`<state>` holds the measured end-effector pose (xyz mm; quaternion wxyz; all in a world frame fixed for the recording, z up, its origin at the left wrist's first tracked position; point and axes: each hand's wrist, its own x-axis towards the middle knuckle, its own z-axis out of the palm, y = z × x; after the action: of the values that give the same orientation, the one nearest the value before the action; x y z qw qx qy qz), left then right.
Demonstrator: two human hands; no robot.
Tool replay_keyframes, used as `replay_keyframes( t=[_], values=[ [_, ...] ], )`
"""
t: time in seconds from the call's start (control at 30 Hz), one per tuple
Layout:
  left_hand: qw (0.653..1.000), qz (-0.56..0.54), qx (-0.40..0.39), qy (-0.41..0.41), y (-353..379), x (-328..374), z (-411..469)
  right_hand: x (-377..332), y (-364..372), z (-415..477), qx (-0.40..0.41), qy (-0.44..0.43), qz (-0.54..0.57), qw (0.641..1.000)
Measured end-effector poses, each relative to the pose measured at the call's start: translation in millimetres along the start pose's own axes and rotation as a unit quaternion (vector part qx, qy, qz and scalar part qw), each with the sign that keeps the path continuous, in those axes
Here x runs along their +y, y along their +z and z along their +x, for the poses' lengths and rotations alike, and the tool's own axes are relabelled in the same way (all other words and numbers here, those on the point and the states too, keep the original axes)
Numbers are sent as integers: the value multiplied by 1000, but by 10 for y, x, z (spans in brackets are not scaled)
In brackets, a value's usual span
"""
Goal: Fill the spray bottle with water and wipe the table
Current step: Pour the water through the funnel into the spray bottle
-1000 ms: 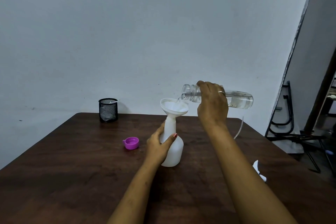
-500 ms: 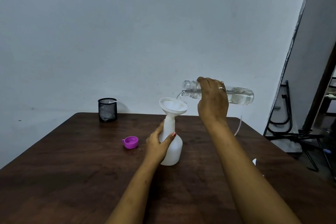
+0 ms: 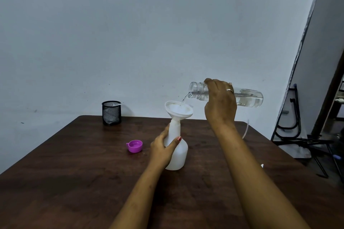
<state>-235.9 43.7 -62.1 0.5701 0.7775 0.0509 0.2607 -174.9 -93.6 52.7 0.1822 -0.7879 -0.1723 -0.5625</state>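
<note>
Your left hand (image 3: 162, 149) grips spray bottle (image 3: 176, 151), steadying funnel (image 3: 179, 111) | right hand (image 3: 220, 105) wraps tilted water bottle (image 3: 226, 96), pouring a thin stream.

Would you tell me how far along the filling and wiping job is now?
Done: the cap is off, lying on the table, and a funnel sits in the spray bottle. In hand: the left hand steadies it while the right hand pours water from the clear bottle, which is partly full. Left: finishing the fill, closing the spray bottle, wiping the table.
</note>
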Motion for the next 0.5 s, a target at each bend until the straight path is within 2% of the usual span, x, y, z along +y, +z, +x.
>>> replay_keyframes(
  t=[0.5],
  values=[
    [1000, 2, -6, 1, 15, -62, 30, 43, 10, 2, -4, 0, -5, 1000]
  ],
)
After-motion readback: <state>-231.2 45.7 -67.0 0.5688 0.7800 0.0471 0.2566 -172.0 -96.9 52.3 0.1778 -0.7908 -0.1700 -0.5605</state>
